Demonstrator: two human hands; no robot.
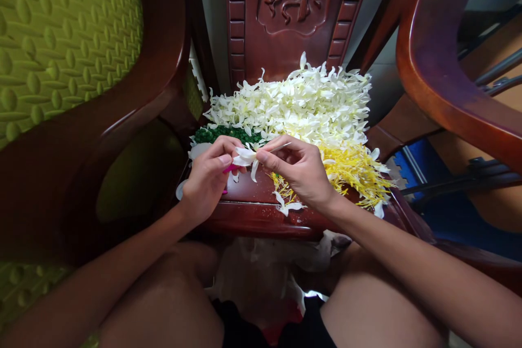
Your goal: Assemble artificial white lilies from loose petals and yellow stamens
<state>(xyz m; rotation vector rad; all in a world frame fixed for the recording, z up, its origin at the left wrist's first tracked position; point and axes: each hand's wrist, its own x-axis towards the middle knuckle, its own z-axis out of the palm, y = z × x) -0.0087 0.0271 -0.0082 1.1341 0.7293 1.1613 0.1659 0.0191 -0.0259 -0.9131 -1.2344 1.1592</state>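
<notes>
My left hand [207,176] is closed in a pinch on a white artificial flower [244,156] with long pointed petals. A bright pink piece [231,168] shows under its fingers; whether the hand grips it too, I cannot tell. My right hand [304,169] is closed, its thumb and forefinger meeting at the flower's right side. A thin metal rod [281,147] pokes out above those fingers; its tip is hidden. Just beyond the hands lies a big heap of white petal pieces [302,100]. Yellow stamens [354,171] lie by my right wrist, and small green pieces [224,133] behind my left hand.
Everything lies on the seat of a carved dark wooden chair [261,220]. A loose white flower [287,205] rests at its front edge. The chair's curved arm [424,65] rises at the right. A yellow-green textured mat [61,38] is at the left.
</notes>
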